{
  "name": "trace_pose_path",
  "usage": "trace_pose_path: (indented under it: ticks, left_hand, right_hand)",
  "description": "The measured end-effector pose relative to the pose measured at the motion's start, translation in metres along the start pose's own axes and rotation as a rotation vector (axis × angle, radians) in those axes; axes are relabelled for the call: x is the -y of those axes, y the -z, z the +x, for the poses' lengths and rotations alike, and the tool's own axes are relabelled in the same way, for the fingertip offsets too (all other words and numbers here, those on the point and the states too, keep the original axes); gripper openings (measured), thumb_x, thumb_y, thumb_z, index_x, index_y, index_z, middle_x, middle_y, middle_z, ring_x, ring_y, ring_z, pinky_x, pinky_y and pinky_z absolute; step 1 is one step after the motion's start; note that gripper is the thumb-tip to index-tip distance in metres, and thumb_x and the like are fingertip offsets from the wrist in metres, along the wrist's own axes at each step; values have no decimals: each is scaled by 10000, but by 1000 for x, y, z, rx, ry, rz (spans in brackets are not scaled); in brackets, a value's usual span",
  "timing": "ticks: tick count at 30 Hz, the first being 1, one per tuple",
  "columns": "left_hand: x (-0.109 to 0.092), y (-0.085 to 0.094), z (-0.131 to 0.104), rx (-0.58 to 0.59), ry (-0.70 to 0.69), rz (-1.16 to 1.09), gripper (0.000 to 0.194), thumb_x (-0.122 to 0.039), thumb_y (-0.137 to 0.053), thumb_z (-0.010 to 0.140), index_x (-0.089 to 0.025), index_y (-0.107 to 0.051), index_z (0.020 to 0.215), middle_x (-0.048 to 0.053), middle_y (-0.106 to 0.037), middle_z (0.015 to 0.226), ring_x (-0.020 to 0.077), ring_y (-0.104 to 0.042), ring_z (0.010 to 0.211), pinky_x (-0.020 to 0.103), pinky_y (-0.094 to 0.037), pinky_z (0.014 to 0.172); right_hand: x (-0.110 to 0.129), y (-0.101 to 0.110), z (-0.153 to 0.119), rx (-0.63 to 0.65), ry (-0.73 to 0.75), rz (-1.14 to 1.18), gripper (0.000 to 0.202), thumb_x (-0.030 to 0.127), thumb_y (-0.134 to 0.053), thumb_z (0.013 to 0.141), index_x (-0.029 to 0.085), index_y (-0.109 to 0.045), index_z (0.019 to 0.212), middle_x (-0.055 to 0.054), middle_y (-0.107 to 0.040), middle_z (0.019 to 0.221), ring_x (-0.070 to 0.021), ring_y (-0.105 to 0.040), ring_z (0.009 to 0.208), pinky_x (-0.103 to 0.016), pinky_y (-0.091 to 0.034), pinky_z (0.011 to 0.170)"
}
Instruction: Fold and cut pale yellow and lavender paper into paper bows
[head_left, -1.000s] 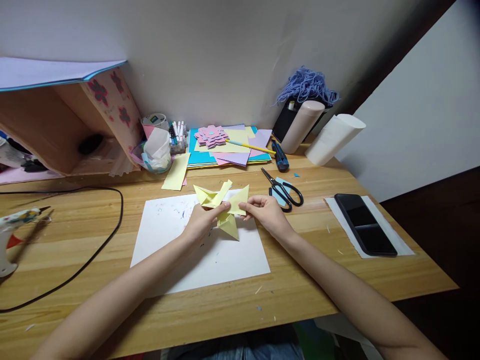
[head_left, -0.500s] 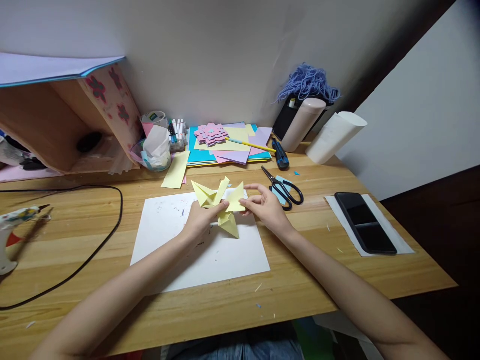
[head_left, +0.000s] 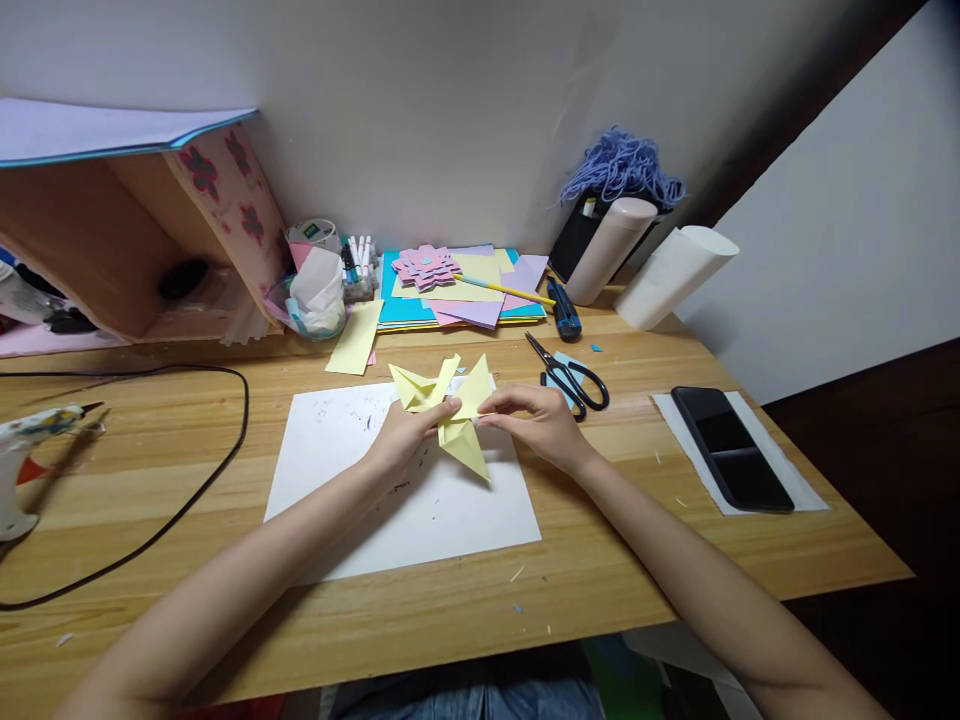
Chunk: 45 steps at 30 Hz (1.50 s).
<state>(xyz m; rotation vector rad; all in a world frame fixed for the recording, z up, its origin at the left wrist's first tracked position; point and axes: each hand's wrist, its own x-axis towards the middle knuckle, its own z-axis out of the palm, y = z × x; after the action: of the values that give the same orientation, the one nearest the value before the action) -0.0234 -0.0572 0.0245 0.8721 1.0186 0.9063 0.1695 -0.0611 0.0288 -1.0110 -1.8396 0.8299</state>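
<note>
Apparently no readable lettering or numbers anywhere.

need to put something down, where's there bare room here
Bare wood, save tiny scraps: between scissors, phone and right forearm; also inside the cord's bend, beside the glue gun. Crowded: along the wall (box, markers, papers, roll) and around the yellow paper above the sheet, between left hand and right hand.

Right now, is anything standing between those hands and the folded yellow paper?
Nothing visible is. The left fingers pinch the folded yellow paper, and the right fingers meet its right side. The white sheet lies beneath, and the scissors lie off to the right.
</note>
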Motion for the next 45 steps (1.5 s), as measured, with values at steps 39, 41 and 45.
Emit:
trace_pose_path:
  ticks: [39, 41, 45]
  left_hand:
    - [-1, -5, -2, 96, -82, 189, 362, -323, -731, 669, -136, -657, 970, 138, -667, 1034, 253, -618, 922, 359, -480, 805]
    - [1, -4, -1, 79, -73, 209, 343, -333, -728, 672, -139, -659, 945, 135, -671, 1014, 248, -621, 902, 354, -480, 794]
    - [3, -4, -1, 57, -72, 231, 330, -340, -724, 675, -132, -660, 923, 131, -675, 996, 239, -622, 884, 350, -479, 782]
  right_hand:
    - [-5, -16, -2, -123, -303, 162, 198, 322, -661, 732, 160, -569, 665, -7, -588, 657, -115, -539, 595, -229, -435, 545]
    - [-3, -17, -2, -134, -319, 173, 204, 325, -670, 724, 159, -572, 658, -1, -585, 643, -105, -526, 566, -222, -420, 521]
    - [-1, -18, -1, -153, -355, 244, 217, 340, -694, 699, 158, -582, 661, -9, -615, 649, -119, -573, 583, -235, -462, 553]
